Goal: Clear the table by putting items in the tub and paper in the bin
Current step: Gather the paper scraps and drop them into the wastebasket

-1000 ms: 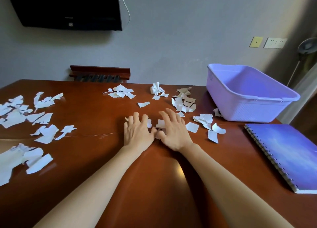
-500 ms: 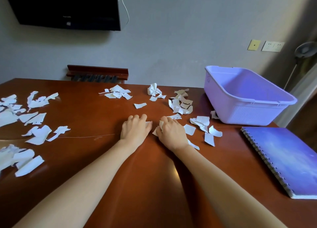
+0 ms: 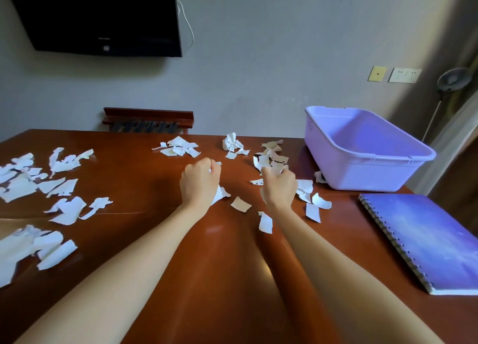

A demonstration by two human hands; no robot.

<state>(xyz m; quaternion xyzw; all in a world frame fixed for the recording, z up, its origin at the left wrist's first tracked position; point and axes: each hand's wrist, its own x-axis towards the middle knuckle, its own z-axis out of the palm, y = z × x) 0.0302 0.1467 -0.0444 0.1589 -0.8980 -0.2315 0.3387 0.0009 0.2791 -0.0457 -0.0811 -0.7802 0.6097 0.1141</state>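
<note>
**Two fists full of paper**

Both arms reach out over the table (image 3: 124, 178). The left hand (image 3: 199, 182) is curled into a fist around white paper; a scrap (image 3: 220, 193) pokes out under it. The right hand (image 3: 280, 187) is curled shut too, with bits of paper at its fingertips. The hands are apart, with a tan piece (image 3: 240, 204) on the table between them.

More torn paper (image 3: 38, 186) lies all over the table, mostly on the left. The purple tub (image 3: 362, 173) sits at the back right. A blue notebook (image 3: 429, 243) lies near it, and its corner is cut off by the edge. The fingers are hidden behind the backs of the hands. No bin shows.
</note>
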